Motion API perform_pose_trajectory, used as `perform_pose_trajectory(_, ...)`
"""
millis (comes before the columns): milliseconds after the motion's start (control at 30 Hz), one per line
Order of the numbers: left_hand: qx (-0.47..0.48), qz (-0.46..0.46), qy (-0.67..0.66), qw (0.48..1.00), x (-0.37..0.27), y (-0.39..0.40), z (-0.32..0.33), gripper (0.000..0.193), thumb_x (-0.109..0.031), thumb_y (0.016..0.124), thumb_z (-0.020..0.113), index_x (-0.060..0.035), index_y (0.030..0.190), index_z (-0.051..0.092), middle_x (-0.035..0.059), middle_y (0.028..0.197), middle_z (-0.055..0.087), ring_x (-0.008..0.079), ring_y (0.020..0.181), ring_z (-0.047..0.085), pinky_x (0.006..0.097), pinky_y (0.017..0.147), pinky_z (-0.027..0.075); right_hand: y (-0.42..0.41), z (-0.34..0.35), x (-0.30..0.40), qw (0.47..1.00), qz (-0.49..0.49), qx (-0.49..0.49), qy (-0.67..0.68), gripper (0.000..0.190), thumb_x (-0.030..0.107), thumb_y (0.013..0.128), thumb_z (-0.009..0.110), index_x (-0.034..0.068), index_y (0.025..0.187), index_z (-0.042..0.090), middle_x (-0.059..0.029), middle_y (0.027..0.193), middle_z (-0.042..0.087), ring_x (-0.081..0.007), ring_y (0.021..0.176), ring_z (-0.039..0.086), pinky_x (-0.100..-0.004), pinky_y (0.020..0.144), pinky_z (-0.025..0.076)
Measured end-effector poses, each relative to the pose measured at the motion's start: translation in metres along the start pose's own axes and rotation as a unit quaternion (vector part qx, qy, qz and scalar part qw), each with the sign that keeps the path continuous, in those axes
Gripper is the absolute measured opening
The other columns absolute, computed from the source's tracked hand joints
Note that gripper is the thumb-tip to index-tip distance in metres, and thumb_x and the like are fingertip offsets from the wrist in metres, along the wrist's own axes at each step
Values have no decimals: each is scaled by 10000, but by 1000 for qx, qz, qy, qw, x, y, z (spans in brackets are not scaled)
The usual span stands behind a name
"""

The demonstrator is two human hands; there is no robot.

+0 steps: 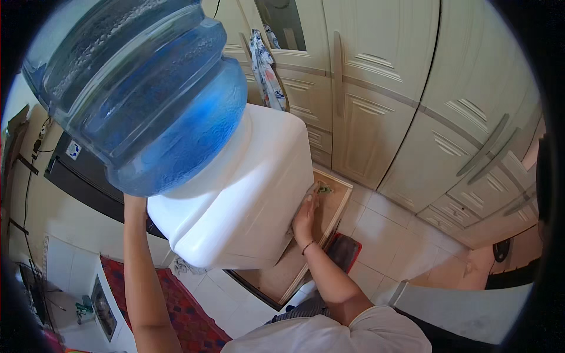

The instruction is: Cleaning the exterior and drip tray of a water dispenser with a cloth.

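In front of me stands a white plastic water dispenser point(247, 185) with a large translucent blue water bottle point(154, 101) on top. My right hand point(306, 216) lies against the dispenser's lower right side. A greyish bit, perhaps cloth, shows between palm and casing; the fingertips are partly hidden. My left forearm point(143, 264) reaches up along the dispenser's left side, and the hand itself is hidden behind the bottle and casing. Beneath the dispenser is a brown board-like top with a light edge point(289, 282). A small green item point(324, 188) rests on it beyond my right fingers.
Cream cabinets point(375, 88) line the far side, with a patterned cloth point(267, 70) hanging from one handle. A dark appliance point(84, 176) stands behind the bottle. On the tiled floor point(384, 238) are a red-rimmed dark container point(346, 251) and a red patterned mat point(176, 304).
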State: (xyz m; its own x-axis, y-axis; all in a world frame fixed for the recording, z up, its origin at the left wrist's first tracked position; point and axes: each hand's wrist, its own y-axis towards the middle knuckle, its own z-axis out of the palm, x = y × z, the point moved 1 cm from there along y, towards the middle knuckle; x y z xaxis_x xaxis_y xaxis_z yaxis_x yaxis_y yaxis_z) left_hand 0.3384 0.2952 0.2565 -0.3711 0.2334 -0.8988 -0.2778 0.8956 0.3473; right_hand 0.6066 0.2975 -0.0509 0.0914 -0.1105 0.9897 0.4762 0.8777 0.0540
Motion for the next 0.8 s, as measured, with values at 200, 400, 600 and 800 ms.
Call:
perform_pose_trajectory(200,20,-9,17,1000,0,-3,3,500,-257,830,596,24,1229,488,119,1226,518,219,1091,500,331,897,407,38,-15,-30,993,78,-11,85,524,318,991,266,-19,1391,243,-215,1383,331,-318,1282,310,-368,1064,228)
perform_pose_trajectory(400,27,-1,42,999,3,-5,-10,494,-251,829,597,26,1224,491,119,1225,520,220,1089,501,333,896,408,-33,-2,10,996,77,3,39,542,338,992,280,-42,1377,240,-213,1403,310,-290,1302,299,-332,1072,215)
perform_pose_trajectory(600,41,17,54,998,2,4,4,488,-245,828,598,27,1220,495,120,1225,521,221,1087,502,335,895,409,-101,0,46,989,-37,141,3,532,286,990,279,-8,1419,165,-257,1462,150,-369,1371,119,-411,1098,139)
perform_pose_trajectory(800,28,30,72,997,1,-2,-4,482,-239,827,598,29,1215,498,121,1224,522,223,1085,503,337,894,410,-13,-9,176,919,-354,151,86,477,192,941,402,-44,1349,325,-285,1358,343,-431,1284,298,-472,1053,221)
